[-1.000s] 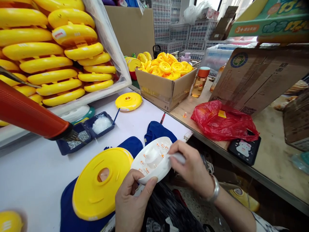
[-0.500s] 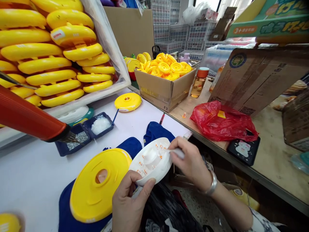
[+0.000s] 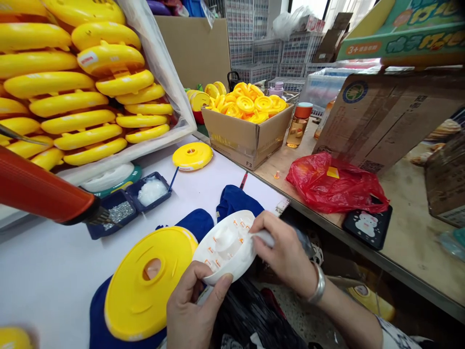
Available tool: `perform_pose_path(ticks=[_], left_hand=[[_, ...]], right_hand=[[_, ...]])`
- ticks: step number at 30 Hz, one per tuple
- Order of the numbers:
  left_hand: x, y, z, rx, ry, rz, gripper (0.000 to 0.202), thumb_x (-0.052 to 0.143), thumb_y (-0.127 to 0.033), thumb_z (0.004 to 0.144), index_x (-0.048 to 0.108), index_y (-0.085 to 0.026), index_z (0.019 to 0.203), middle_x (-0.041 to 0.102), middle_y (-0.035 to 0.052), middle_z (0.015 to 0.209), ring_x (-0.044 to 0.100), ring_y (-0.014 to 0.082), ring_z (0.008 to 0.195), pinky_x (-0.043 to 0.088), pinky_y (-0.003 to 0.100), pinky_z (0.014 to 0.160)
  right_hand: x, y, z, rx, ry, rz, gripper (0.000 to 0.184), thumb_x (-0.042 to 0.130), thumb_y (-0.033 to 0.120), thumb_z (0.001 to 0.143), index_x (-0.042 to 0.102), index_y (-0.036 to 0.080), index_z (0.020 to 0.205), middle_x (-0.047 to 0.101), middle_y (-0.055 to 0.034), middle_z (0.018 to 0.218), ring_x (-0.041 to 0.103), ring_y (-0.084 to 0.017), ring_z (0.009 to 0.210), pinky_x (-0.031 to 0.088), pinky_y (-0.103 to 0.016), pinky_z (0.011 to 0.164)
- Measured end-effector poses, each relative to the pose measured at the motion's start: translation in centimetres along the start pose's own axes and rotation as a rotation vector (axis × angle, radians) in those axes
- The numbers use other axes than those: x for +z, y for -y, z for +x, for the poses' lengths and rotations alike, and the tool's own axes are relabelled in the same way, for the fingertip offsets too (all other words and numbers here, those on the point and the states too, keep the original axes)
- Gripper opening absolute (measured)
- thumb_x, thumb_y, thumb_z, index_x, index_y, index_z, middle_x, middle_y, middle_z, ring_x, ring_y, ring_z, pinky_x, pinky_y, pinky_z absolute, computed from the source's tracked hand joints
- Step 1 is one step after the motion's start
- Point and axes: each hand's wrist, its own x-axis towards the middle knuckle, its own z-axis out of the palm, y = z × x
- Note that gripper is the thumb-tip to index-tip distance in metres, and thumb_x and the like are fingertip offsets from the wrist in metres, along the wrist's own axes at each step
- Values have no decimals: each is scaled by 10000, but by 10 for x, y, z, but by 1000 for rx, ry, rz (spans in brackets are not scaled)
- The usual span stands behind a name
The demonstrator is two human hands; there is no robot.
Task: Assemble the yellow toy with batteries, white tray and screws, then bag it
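Observation:
My left hand [image 3: 192, 303] grips the rim of a white moulded plastic shell [image 3: 225, 247], its hollow side facing up. Several small orange pegs or bits sit inside the shell. My right hand [image 3: 285, 254] pinches a small white stick-like piece [image 3: 263, 238], and its tip rests in the shell near the far rim. A round yellow plastic disc with an off-centre hole [image 3: 148, 281] lies just left of the shell on a dark blue cloth [image 3: 196, 224].
A large stack of yellow discs in clear plastic [image 3: 76, 92] fills the left. An orange-red tool [image 3: 39, 191] juts in above a navy tray of silver glitter [image 3: 119, 213]. A cardboard box of yellow caps [image 3: 247, 138], a red bag [image 3: 334, 184] and a bottle [image 3: 298, 126] stand beyond.
The shell has tilted slightly in my left hand, and my right hand has shifted a little along its far rim. The whole view has drifted slightly.

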Motion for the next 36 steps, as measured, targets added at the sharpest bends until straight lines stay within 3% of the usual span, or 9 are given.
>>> perform_pose_path(ticks=[5,8,17,21,26,36], left_hand=[[-5,1,1,-87,-31,-96,242,772,-330,635,588,-178,675,579,-16,661,571,126,642,483,157,588],[-5,1,1,-122,-36,-125,247,782,-316,621,585,-176,675,578,-21,657,572,121,651,480,145,593],[1,-5,1,-89,-46,-133,237,766,-311,633,574,-174,652,557,-28,624,555,113,613,475,144,575],[1,0,0,-56,-32,-103,249,778,-322,630,581,-172,652,566,-16,638,552,124,610,482,162,571],[4,0,-5,-66,-56,-130,260,774,-329,646,563,-178,645,576,-24,657,571,117,648,486,144,615],[1,4,-5,-25,-25,-77,278,775,-335,657,548,-176,637,588,-16,657,572,124,645,487,152,610]], right_hand=[[-18,-29,10,123,-120,167,35,552,145,803,564,172,784,589,0,770,548,-134,733,422,-258,708],[-26,-34,3,136,-158,235,47,589,212,815,569,174,795,592,-6,786,548,-133,738,428,-252,700],[-20,-5,-8,65,-110,297,102,550,95,783,561,191,816,561,7,833,536,-120,799,418,-234,742],[-12,8,-3,2,-18,228,135,544,59,767,547,185,813,557,15,829,529,-109,774,404,-227,720],[-4,7,1,22,-34,15,150,519,29,764,512,177,788,534,26,773,491,-100,721,361,-225,677],[-3,8,-2,24,51,-9,161,517,32,753,510,185,803,534,34,789,495,-97,732,348,-221,677]])
